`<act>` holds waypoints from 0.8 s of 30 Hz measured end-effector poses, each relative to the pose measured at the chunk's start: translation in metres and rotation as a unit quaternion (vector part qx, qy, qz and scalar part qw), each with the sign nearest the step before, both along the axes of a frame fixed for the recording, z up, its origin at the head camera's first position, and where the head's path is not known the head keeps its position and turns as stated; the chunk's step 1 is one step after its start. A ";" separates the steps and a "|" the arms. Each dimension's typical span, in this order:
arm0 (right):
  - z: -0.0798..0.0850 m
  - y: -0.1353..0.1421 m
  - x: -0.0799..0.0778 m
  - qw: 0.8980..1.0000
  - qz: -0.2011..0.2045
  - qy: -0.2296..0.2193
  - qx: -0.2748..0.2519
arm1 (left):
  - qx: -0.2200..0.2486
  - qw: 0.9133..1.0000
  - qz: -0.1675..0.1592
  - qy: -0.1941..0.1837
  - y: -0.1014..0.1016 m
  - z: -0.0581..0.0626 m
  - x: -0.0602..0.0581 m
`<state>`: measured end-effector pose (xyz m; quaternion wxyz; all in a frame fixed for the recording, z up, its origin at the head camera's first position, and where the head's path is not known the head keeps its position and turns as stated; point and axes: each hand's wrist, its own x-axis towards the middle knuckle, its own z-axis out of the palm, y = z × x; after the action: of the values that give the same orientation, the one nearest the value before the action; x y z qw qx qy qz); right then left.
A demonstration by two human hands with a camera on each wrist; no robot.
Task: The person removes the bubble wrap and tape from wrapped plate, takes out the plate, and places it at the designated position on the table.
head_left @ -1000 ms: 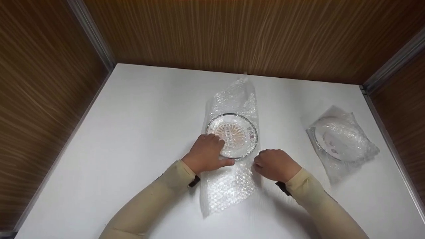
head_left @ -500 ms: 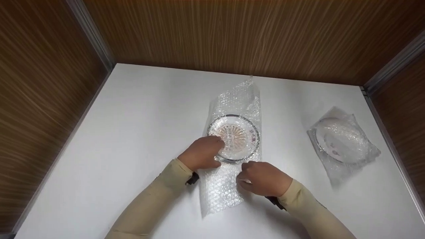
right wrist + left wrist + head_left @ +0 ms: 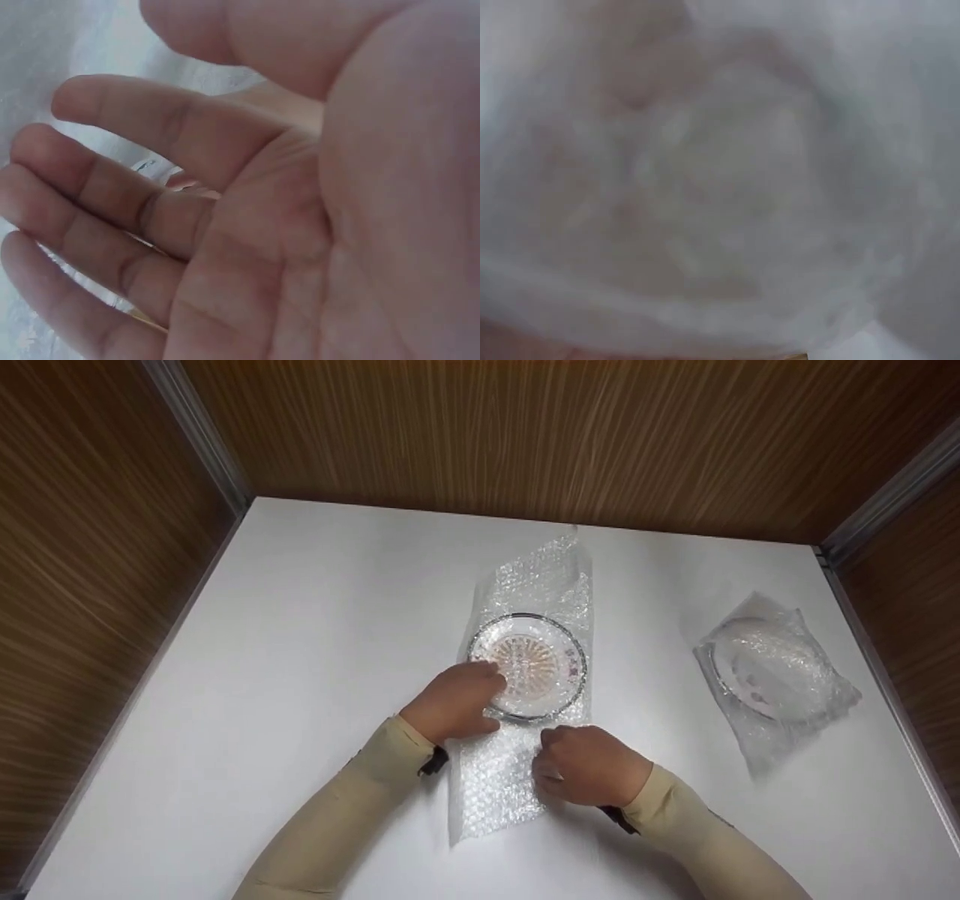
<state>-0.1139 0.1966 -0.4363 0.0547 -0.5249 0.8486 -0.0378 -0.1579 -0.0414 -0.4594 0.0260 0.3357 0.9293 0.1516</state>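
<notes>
A round plate [image 3: 529, 667] with a dark rim and an orange sunburst lies mid-table in a long strip of bubble wrap [image 3: 499, 791]. My left hand [image 3: 454, 701] rests at the plate's left edge, fingertips over the rim and thumb on the wrap below it. Just below the plate, my right hand [image 3: 589, 766] lies over the wrap's right side. In the right wrist view its palm and loosely bent fingers [image 3: 142, 120] show, with nothing gripped. Cloudy plastic [image 3: 727, 195] fills the blurred left wrist view.
A second plate in bubble wrap [image 3: 776, 671] lies at the right of the white table [image 3: 330, 607]. Wood-grain panels [image 3: 525, 435] stand along the back and both sides.
My right hand has moved left and toward me, from beside the wrap onto its lower part. The left hand has shifted slightly left, its thumb drawn in.
</notes>
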 end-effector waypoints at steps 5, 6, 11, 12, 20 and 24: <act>-0.006 -0.006 0.011 0.998 0.005 0.056 -0.007 | 0.002 1.000 0.000 0.013 0.001 0.001 0.002; -0.007 -0.007 0.012 0.998 0.005 0.067 -0.005 | 0.001 1.000 0.001 0.014 0.002 0.001 0.002; -0.008 -0.013 0.015 0.995 -0.011 0.094 0.017 | -0.014 1.000 0.005 0.015 0.003 0.000 0.000; -0.008 -0.015 0.016 0.995 -0.017 0.093 0.022 | -0.019 1.000 0.007 0.015 0.003 0.000 0.000; -0.008 -0.018 0.023 0.993 -0.034 0.108 0.038 | -0.021 1.000 0.008 0.015 0.003 -0.001 0.000; -0.003 -0.010 0.015 0.995 -0.051 0.083 -0.010 | 0.001 1.000 0.000 0.018 0.003 -0.001 0.002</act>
<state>-0.0990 0.1869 -0.4393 -0.0236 -0.4828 0.8754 -0.0056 -0.1561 -0.0387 -0.4607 0.0089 0.3383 0.9295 0.1467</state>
